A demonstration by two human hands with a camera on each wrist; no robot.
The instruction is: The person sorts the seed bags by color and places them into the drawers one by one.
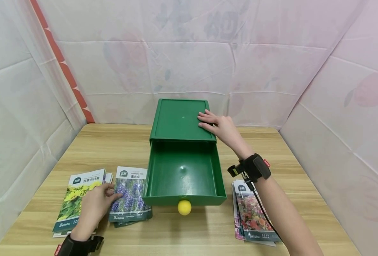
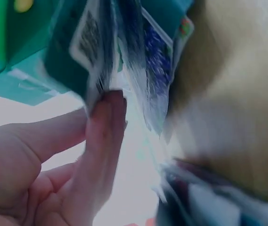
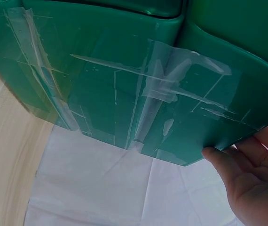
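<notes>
1. Wooden table (image 1: pixel 189 231), boxed in by pale printed sheeting on three sides; a green drawer unit (image 1: pixel 179 119) stands mid-table and serves as landmark.
2. Drawer (image 1: pixel 184 174) of that unit is pulled fully out toward the person, yellow knob (image 1: pixel 184 207) at its front. Its inside shows bare green floor; no packet in it that I can see.
3. Lavender seed packets (image 1: pixel 130 193) lie in a small stack just left of the drawer front. Left hand (image 1: pixel 94 206) rests at their left edge, fingertips on the top packet. Left wrist view is blurred but shows a thumb and finger against fanned packet edges; judged a pinch on the lavender seed packets.
4. Right hand (image 1: pixel 219 126) lies on the right edge of the unit's top, fingers straight over the lid, thumb under the side wall in the right wrist view; a steadying press, not a clenched hold.
5. Sunflower seed packets (image 1: pixel 76 199) sit further left of the drawer, beyond the left hand. Flower seed packets (image 1: pixel 253 213) lie right of the drawer front, beside the right forearm.
6. Progress, as a judgement: the drawer is open and braced; all three stacks are on the table, so any stowing is not yet done.
</notes>
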